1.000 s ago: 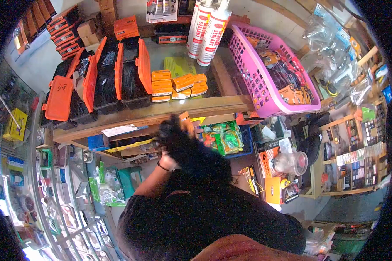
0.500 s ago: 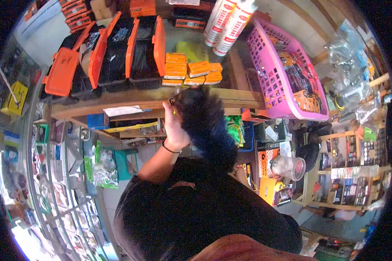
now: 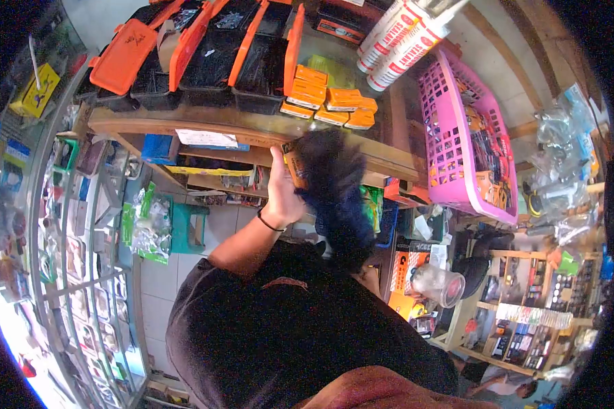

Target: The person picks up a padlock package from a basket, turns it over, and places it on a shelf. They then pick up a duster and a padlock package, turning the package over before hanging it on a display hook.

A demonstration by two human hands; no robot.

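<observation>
My left hand (image 3: 284, 194) is raised at the counter's front edge, its fingers closed on a small orange-and-black box (image 3: 293, 167). Against that box lies a dark, fluffy feather duster (image 3: 338, 194), its upper end blurred by motion. Only a sliver of my right hand (image 3: 370, 279) shows at the duster's lower end; its fingers are hidden, but the duster extends from it. Just beyond, small orange boxes (image 3: 344, 99) are stacked on the glass-topped counter (image 3: 252, 131).
Black bins with orange lids (image 3: 123, 56) stand at the counter's back left. Silicone sealant tubes (image 3: 406, 48) and a pink basket (image 3: 450, 136) of packets are to the right. A clear plastic jar (image 3: 440, 285) sits lower right. Glass shelving (image 3: 82, 273) runs along the left.
The view has shifted, so the counter and bins sit higher and further right. The box in my left hand shows more of its face, and the duster has moved over it.
</observation>
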